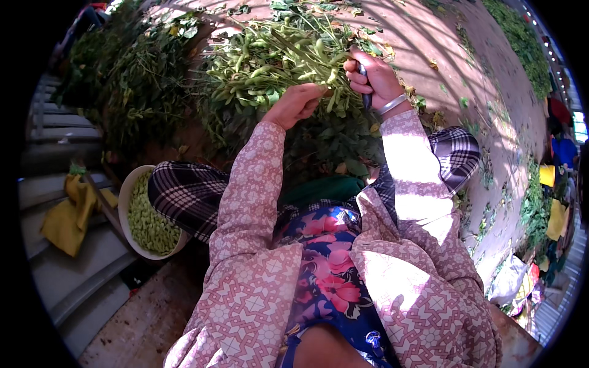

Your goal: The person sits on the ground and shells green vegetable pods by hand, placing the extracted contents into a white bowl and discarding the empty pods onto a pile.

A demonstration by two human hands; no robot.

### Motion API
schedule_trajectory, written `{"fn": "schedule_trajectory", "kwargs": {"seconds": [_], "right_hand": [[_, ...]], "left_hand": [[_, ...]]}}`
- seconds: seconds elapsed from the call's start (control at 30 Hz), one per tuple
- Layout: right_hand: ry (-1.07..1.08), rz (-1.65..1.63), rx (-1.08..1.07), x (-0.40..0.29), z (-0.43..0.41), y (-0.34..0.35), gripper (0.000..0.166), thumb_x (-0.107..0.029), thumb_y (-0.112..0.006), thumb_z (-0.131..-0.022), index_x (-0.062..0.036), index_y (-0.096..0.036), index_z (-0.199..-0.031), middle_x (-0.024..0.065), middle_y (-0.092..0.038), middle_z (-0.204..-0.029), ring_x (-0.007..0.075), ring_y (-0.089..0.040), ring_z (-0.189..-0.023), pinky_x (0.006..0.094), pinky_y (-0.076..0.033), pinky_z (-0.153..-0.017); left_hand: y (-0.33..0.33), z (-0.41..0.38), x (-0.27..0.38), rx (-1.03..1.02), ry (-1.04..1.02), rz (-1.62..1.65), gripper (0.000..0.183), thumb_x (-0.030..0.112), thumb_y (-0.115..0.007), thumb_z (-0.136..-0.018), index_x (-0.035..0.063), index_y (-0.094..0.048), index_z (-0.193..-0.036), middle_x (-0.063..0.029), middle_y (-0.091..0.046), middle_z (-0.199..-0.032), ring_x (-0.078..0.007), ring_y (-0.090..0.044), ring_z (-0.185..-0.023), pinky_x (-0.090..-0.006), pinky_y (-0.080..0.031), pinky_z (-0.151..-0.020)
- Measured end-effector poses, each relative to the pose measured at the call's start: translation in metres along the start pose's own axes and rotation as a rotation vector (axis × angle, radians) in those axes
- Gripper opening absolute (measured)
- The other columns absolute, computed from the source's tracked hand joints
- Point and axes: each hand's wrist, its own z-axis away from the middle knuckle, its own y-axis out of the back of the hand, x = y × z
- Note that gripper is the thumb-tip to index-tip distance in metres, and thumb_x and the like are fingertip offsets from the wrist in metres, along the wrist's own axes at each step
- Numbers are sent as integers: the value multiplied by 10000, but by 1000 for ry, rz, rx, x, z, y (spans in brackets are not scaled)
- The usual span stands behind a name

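Observation:
A leafy heap of cut bean plants (262, 69) with plump green pods, soybean-like, lies on the ground before me. My left hand (297, 106) is at the heap's near edge, thumb and forefinger pinched on a bean stalk among the pods. Just right of it, my right hand (373, 76) is closed round the dark handle of a small tool (366, 92). The tool's working end is hidden among fingers and stalks, so its kind is unclear. A metal bangle (392, 104) circles my right wrist.
By my left knee stands a white bucket (123, 207) holding many small green pods or beans. Darker uprooted plants (138, 83) are piled at the left. A yellow cloth (71, 221) lies near corrugated sheeting (60, 184). A yellow bucket (547, 175) and plastic bags (508, 280) are far right.

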Motion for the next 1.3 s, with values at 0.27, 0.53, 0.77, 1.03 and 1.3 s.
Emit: {"fn": "schedule_trajectory", "kwargs": {"seconds": [0.27,0.53,0.77,1.03,1.3], "right_hand": [[586,759,256,64,39,-9,229,-195,-588,-839,-52,-498,-993,68,-565,-682,136,-481,-484,279,-406,-474],[578,1196,320,77,43,-8,289,-264,-656,-791,-36,-548,-931,103,-548,-633,234,-546,-560,337,-442,-554],[567,976,271,72,52,1,218,-207,-623,-808,-6,-556,-857,98,-557,-627,130,-514,-560,283,-427,-550],[337,783,20,69,48,13,213,-208,-493,-890,-1,-540,-903,47,-551,-607,91,-477,-545,235,-346,-462],[147,634,-134,69,51,13,226,-212,-415,-905,-11,-516,-923,69,-508,-573,125,-505,-496,252,-370,-448]], "left_hand": [[-18,-2,-13,-63,-75,354,232,276,-495,-914,54,-544,-961,58,-372,-591,-26,-264,-433,-181,-184,-380],[-28,3,-17,51,-76,415,182,257,-516,-897,79,-552,-879,31,-441,-614,-38,-298,-449,-182,-191,-393],[-41,6,-11,88,-101,308,160,205,-489,-914,61,-553,-884,38,-474,-667,-39,-335,-501,-175,-226,-409],[-31,-1,-22,83,-117,462,111,153,-540,-886,57,-528,-833,6,-472,-706,-50,-361,-528,-191,-251,-422],[-28,2,-22,180,-169,301,88,134,-544,-882,63,-523,-834,22,-442,-680,-45,-324,-502,-189,-235,-410]]}}
